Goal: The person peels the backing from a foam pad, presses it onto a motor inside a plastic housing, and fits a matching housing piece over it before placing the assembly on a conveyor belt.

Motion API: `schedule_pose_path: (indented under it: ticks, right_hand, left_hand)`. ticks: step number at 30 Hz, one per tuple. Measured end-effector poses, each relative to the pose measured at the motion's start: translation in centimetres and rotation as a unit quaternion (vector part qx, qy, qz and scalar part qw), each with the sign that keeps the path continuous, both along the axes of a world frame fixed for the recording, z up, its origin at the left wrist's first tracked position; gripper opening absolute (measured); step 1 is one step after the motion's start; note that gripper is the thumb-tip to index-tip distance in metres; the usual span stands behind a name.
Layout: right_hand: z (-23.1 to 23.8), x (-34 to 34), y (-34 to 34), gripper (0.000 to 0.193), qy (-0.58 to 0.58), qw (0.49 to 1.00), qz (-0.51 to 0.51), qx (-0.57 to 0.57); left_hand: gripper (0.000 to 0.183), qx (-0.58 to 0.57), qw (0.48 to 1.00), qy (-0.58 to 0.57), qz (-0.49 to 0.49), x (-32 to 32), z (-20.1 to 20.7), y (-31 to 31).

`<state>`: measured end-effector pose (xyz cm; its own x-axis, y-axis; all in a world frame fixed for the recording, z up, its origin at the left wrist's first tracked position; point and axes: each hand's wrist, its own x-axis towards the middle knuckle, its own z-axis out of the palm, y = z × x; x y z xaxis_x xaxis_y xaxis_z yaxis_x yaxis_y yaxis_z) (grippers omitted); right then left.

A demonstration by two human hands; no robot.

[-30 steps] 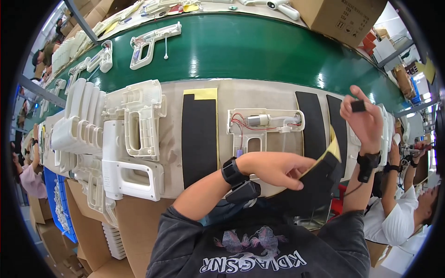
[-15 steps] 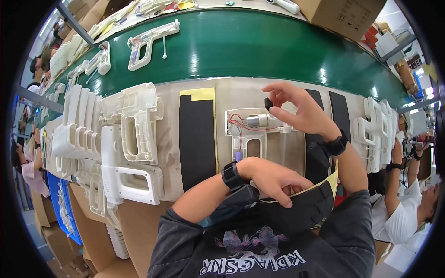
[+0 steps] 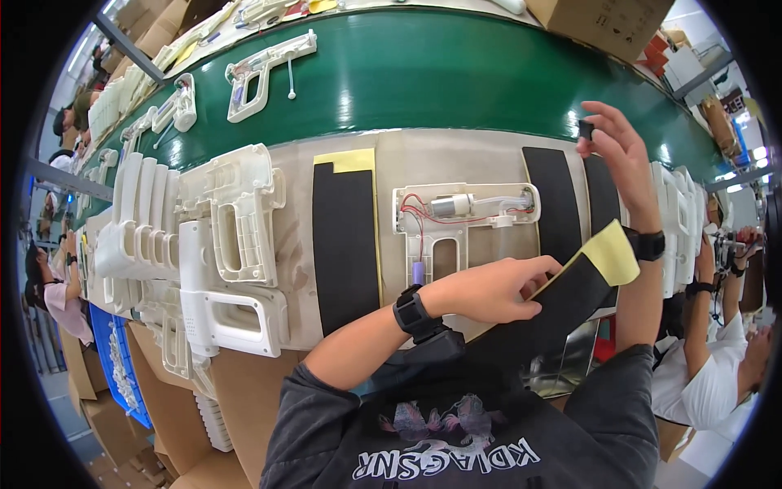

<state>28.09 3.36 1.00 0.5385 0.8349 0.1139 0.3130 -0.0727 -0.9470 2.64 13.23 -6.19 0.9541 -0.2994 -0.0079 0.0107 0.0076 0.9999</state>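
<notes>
taking the open white housing (image 3: 440, 231) on the table (image 3: 423, 155) as my mark, my left hand (image 3: 501, 289) is just to its near right, fingers curled and closed with the thumb on the edge of a yellow-backed black strip (image 3: 562, 306). my right hand (image 3: 623, 159) is raised to the housing's far right, thumb and fingertips pinching a small black piece (image 3: 586, 129), while one black sheet (image 3: 346, 236) lies left of the housing and two narrower black sheets (image 3: 558, 204) lie to its right.
</notes>
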Motion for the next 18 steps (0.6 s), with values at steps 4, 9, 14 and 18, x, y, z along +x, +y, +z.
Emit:
schedule_pose_path:
  ticks: [4,9,14,18]
  right_hand:
    - [1.7,-4.1,0.2,0.048,-0.199,0.971,0.117,-0.055]
    - [0.1,-8.3,4.2,0.050,-0.306,0.898,0.307,-0.072]
    - [-1.9,-8.9,7.3,0.049,-0.408,0.810,0.417,-0.060]
    - [-1.3,-9.5,9.1,0.049,-0.434,0.770,0.462,-0.077]
  left_hand:
    - [0.050,0.012,1.000,0.013,0.017,-0.1,-1.5,-1.4]
    - [0.051,0.064,0.998,0.025,-0.012,-0.3,-1.4,-1.7]
    - [0.056,0.088,0.996,0.009,-0.031,-0.1,-1.3,-1.6]
    - [0.056,0.109,0.993,0.028,-0.016,-0.4,-0.7,-1.1]
